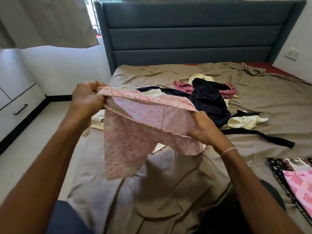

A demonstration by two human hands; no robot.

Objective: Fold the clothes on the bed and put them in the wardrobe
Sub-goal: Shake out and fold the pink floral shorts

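— How were the arms placed?

— Both reached forward from the near edge, bare to the elbow. The left hand (86,98) was raised, far and to the left, its fingers pinched shut on the pink garment (135,132).

— And the other?

— The right hand (206,130) sat lower and nearer, right of centre, thumb on top, gripping the same garment, a thin band at its wrist.

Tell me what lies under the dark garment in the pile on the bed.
Cream cloth pokes out from under the dark garment at its near right edge, and more cream shows behind it. A maroon piece lies partly beneath. How far these run underneath is covered.
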